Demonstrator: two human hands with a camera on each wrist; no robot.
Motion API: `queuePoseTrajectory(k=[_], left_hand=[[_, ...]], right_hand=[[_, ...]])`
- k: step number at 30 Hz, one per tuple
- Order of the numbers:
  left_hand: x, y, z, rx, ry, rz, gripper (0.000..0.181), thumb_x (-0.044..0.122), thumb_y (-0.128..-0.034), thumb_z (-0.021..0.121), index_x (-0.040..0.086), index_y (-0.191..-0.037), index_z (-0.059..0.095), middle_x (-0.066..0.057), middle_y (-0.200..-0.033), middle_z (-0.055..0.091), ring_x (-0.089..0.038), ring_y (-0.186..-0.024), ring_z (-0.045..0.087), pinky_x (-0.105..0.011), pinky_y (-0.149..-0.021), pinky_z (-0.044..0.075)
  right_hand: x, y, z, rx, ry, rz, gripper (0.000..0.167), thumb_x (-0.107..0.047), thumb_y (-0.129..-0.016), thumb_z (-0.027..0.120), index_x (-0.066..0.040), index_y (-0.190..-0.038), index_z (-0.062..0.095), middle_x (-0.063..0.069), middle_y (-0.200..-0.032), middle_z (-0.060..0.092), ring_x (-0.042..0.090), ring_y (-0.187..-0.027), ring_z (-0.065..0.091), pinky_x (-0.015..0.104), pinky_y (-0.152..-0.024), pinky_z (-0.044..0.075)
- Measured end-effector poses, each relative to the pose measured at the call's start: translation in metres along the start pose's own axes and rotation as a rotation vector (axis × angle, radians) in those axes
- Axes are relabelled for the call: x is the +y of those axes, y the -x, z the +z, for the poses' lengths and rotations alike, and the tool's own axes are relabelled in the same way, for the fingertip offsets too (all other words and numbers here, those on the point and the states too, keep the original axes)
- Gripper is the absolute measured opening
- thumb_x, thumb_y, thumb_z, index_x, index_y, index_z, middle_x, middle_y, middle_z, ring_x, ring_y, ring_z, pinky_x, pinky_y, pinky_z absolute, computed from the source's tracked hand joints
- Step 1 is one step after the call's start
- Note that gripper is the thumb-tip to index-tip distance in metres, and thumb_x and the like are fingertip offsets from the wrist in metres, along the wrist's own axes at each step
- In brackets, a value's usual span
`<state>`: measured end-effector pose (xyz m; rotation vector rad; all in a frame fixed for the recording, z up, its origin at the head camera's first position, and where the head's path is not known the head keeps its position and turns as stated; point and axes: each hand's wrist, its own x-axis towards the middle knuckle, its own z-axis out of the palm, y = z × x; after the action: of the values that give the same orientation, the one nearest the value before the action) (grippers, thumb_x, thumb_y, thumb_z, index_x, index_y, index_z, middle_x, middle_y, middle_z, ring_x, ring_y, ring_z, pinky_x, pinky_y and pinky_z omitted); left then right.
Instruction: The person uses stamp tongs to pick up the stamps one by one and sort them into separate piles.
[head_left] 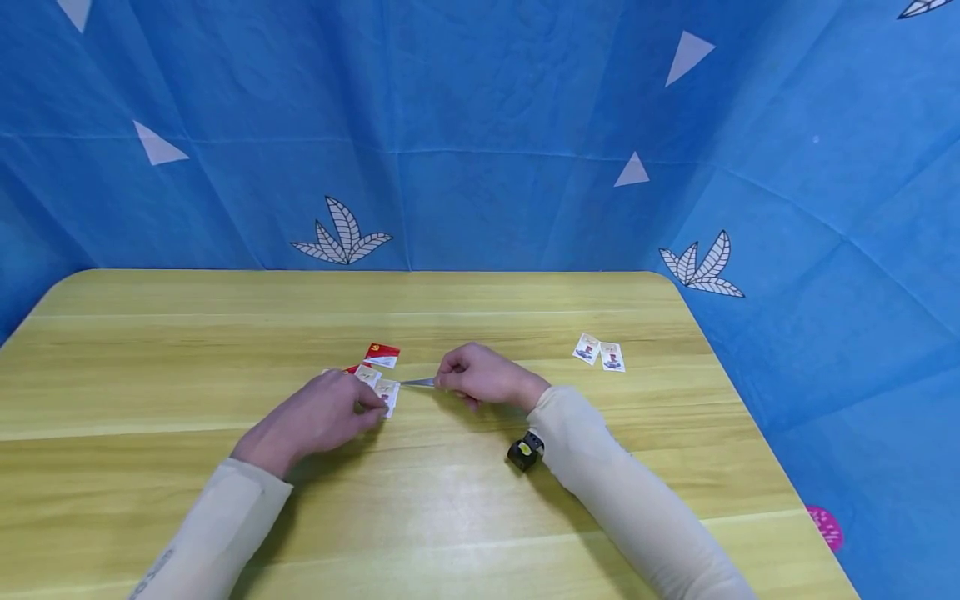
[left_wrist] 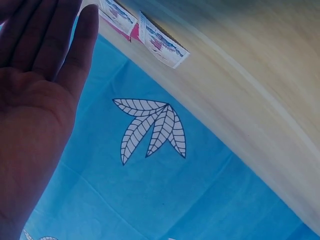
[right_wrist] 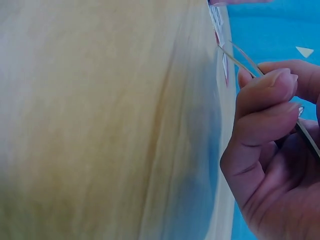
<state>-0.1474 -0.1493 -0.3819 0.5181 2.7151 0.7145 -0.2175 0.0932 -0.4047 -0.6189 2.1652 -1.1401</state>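
In the head view, my right hand [head_left: 480, 375] grips metal tweezers [head_left: 418, 382], their tips pointing left at a pale stamp [head_left: 387, 390]. The right wrist view shows the two tweezer tips [right_wrist: 237, 59] slightly apart, with fingers curled round the shaft. My left hand [head_left: 318, 417] rests over the left stamps, thumb and forefinger touching the pale stamp's lower left edge. Its fingers look mostly straight in the left wrist view. Another pale stamp [head_left: 367, 374] lies beside it. A red and white stamp [head_left: 383, 354] sits just behind; another red piece is partly covered by the left hand.
Two more pale stamps [head_left: 600, 352] lie side by side at the right of the wooden table [head_left: 450, 517]. A small black camera [head_left: 524, 452] hangs at my right wrist. Blue patterned cloth [head_left: 480, 125] stands behind the table and along its right side.
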Motion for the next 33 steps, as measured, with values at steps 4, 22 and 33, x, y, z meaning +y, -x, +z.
queuePoseTrajectory(k=[4, 22, 33], left_hand=[[-0.0001, 0.0001, 0.0004, -0.004, -0.006, -0.004, 0.019, 0.017, -0.0887, 0.073, 0.010, -0.105, 0.078, 0.001, -0.094, 0.069, -0.018, -0.080, 0.054, -0.029, -0.055, 0.040], [-0.0001, 0.0002, 0.0002, -0.011, 0.020, -0.029, 0.019, 0.018, -0.0888, 0.073, 0.011, -0.105, 0.079, 0.001, -0.090, 0.067, -0.015, -0.070, 0.052, -0.027, -0.051, 0.038], [-0.0013, -0.0025, 0.0003, 0.015, 0.001, 0.006, 0.012, 0.016, -0.0881, 0.073, 0.012, -0.098, 0.080, 0.004, -0.083, 0.066, -0.013, -0.064, 0.051, -0.027, -0.051, 0.038]], right_hand=[[0.0015, -0.0009, 0.0011, 0.004, 0.003, -0.009, 0.017, -0.014, -0.099, 0.056, 0.000, -0.094, 0.065, 0.001, -0.055, 0.046, 0.016, -0.046, 0.047, 0.030, -0.053, 0.045], [0.0046, -0.0036, 0.0028, 0.007, -0.020, -0.035, 0.016, -0.012, -0.099, 0.056, 0.001, -0.095, 0.065, 0.001, -0.056, 0.046, 0.016, -0.046, 0.048, 0.031, -0.053, 0.047], [0.0031, -0.0027, -0.0003, 0.006, -0.018, -0.073, 0.015, -0.006, -0.099, 0.051, 0.001, -0.097, 0.065, 0.005, -0.061, 0.052, 0.019, -0.049, 0.053, 0.032, -0.056, 0.048]])
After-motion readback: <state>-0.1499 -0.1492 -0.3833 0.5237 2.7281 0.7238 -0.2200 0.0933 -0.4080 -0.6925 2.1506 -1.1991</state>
